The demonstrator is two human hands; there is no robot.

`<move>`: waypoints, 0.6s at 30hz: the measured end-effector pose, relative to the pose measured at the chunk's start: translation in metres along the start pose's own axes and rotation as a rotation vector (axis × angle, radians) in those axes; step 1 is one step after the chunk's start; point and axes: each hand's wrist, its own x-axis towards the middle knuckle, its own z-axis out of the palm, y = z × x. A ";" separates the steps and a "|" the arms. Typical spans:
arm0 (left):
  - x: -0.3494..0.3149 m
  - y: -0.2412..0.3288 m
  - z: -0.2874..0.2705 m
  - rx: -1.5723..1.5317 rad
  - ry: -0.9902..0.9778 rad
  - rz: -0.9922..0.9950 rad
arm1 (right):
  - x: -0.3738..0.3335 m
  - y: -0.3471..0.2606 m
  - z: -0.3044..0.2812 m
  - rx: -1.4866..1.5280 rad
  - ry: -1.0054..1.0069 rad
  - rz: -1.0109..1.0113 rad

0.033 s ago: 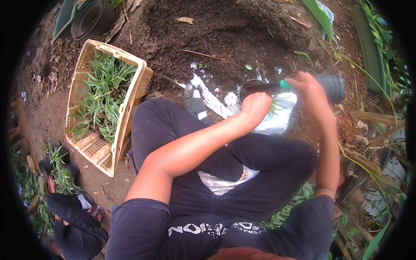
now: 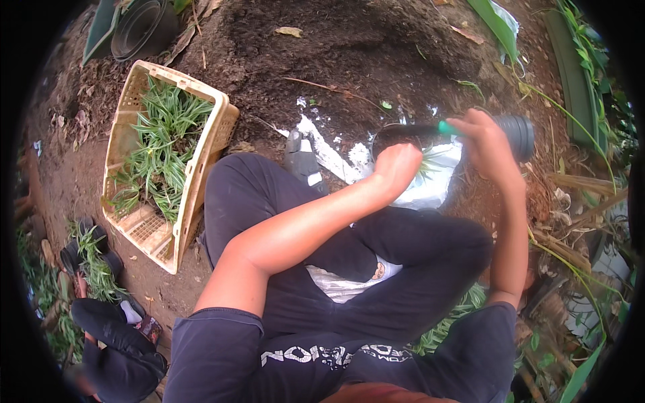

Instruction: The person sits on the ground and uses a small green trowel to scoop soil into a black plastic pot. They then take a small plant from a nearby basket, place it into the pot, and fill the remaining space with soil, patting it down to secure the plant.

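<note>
My left hand [image 2: 398, 166] is closed around a small spider plant [image 2: 433, 162], whose striped leaves stick out to the right of the fist. It is held at the near side of a dark round pot [image 2: 377, 142], mostly hidden behind the hand. In my right hand [image 2: 478, 134] is the green handle of a trowel [image 2: 446, 127], its dark blade pointing left over the pot. A stack of black pots [image 2: 519, 138] lies on its side just right of that hand. Under the pot and hands spreads a white plastic sheet [image 2: 430, 191].
A tilted yellowish crate [image 2: 216, 134] at left holds several spider plants [image 2: 161, 148]. Dark loose soil [image 2: 336, 60] is heaped ahead. Empty black pots [image 2: 144, 30] stand at the far left. Another person [image 2: 121, 336] sits at lower left beside potted plants [image 2: 97, 262].
My right hand and the trowel have shifted slightly to the right. My left hand stays in place on the plant.
</note>
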 end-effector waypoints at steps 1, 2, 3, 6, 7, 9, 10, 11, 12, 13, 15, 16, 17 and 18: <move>0.000 -0.001 0.000 0.003 -0.003 0.002 | 0.004 0.007 -0.004 0.009 0.003 0.002; -0.001 -0.004 0.000 0.006 -0.001 0.000 | 0.012 0.012 -0.011 0.095 -0.043 0.060; 0.000 -0.007 0.001 0.007 0.001 0.000 | 0.020 0.015 -0.013 0.102 -0.042 0.072; 0.003 -0.006 0.005 -0.015 0.013 0.014 | 0.040 0.045 0.004 0.220 0.004 0.183; 0.004 -0.005 0.007 -0.025 0.017 0.019 | 0.046 0.062 0.020 0.279 0.026 0.232; 0.004 -0.003 0.005 -0.011 0.011 0.016 | 0.067 0.096 0.047 0.366 -0.052 0.280; 0.005 -0.002 0.004 -0.008 0.009 0.014 | 0.077 0.108 0.058 0.406 -0.094 0.304; 0.005 -0.002 0.002 -0.008 0.008 0.013 | 0.087 0.110 0.069 0.458 -0.094 0.345; 0.005 -0.002 0.000 -0.004 0.007 0.011 | 0.099 0.105 0.081 0.512 -0.094 0.383; 0.005 -0.003 0.000 -0.001 0.003 0.013 | 0.110 0.102 0.097 0.567 -0.092 0.426; 0.005 -0.005 0.000 0.002 -0.004 0.015 | 0.135 0.091 0.128 0.634 -0.053 0.410; 0.005 -0.006 0.000 0.005 -0.007 0.016 | 0.148 0.074 0.137 0.655 -0.055 0.421; 0.005 -0.006 0.000 -0.002 -0.008 0.019 | 0.160 0.067 0.150 0.719 -0.050 0.408; 0.006 -0.006 0.000 -0.008 -0.010 0.023 | 0.172 0.061 0.163 0.783 -0.044 0.396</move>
